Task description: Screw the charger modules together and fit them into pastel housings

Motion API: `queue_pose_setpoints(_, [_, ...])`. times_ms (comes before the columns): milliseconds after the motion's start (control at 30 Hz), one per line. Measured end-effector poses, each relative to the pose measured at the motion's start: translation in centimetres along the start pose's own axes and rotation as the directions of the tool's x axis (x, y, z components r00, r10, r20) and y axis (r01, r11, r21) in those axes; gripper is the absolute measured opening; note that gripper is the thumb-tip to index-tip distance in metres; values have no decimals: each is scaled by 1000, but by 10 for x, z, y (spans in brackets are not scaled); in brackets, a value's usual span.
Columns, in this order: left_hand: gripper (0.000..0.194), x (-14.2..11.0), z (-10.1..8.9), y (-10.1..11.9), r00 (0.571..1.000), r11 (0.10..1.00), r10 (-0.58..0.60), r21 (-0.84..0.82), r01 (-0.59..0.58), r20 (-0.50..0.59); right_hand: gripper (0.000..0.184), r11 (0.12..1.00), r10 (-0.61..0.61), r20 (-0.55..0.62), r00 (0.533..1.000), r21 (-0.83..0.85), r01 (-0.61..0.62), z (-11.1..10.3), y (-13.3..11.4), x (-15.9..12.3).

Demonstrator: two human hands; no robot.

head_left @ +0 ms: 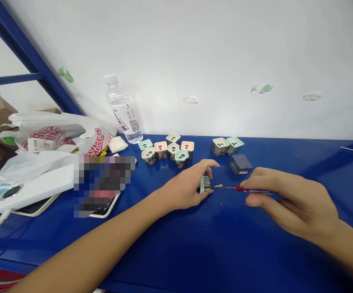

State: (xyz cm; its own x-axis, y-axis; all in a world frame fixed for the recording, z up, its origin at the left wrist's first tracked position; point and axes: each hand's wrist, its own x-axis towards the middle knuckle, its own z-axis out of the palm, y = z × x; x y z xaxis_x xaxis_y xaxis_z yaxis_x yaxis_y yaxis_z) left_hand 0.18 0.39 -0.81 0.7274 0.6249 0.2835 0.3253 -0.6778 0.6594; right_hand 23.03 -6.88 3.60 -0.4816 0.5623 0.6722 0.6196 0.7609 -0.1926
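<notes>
The left hand gripped a small green-capped block at center frame, fingers closed around it, while the right hand pinched a screwdriver, its shaft lying level above the bench, tip pointing left at the block.

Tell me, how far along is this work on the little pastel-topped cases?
Roughly, judging by the layout: two pastel-topped cases set apart may be finished. In hand, the left hand grips a small case while the right hand points a red-handled screwdriver at it. Seven similar cases clustered together seem left.
</notes>
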Motion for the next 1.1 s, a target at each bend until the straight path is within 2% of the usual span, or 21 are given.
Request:
queue_pose_setpoints(167, [57, 1, 0, -1, 1000, 1000, -17, 14, 17, -7, 12, 992, 124, 109, 986, -27, -122, -6, -3, 2])
queue_pose_setpoints(233, [57, 1, 0, -1, 1000, 999, -29, 14, 29, -9, 9, 990, 136, 123, 983, -54, -130, -7, -2, 1])
queue_pose_setpoints(367, [58, 1, -1, -2, 999, 999, -32, 5, 32, -7, 38, 978, 111, 68, 992, -184, -97, -8, 0, 2])
queue_pose_setpoints(433, [57, 1, -1, -2, 999, 999, -45, 1, 45, -10, 46, 970, 92, 54, 994, -232, -77, -9, -2, 3])
queue_pose_setpoints(500, [57, 2, 0, -2, 998, 999, -53, 1, 53, -16, 42, 968, 115, 65, 991, -233, -96, -11, -3, 5])
queue_pose_setpoints(600, [57, 2, -1, 0, 999, 999, -51, -1, 51, -12, 22, 970, 202, 119, 972, -162, -181, -10, -5, 5])
queue_pose_setpoints(667, [57, 2, -2, 0, 998, 998, -60, -4, 60, -7, 15, 974, 216, 136, 967, -96, -205, -8, -3, 4])
queue_pose_setpoints(733, [57, 2, -2, 1, 997, 997, -72, -5, 72, 1, 25, 978, 196, 98, 976, -98, -187, -7, -2, 3])
queue_pose_setpoints(833, [57, 2, -3, 1, 997, 997, -74, -7, 74, 8, 42, 970, 146, 24, 989, -200, -139, -8, 0, 3])
queue_pose_setpoints(900, [58, 2, -2, 0, 998, 998, -62, -7, 62, 7, 36, 964, 165, 40, 986, -218, -152, -9, 0, 3])
queue_pose_setpoints(1000, [59, 2, -2, 0, 999, 999, -48, -9, 48, 7, 24, 968, 231, 102, 968, -127, -217, -10, -1, 4])
queue_pose_setpoints(1100, [58, 2, -2, 0, 999, 999, -47, -19, 47, 10, 17, 976, 218, 125, 968, -50, -214, -6, -2, 4])
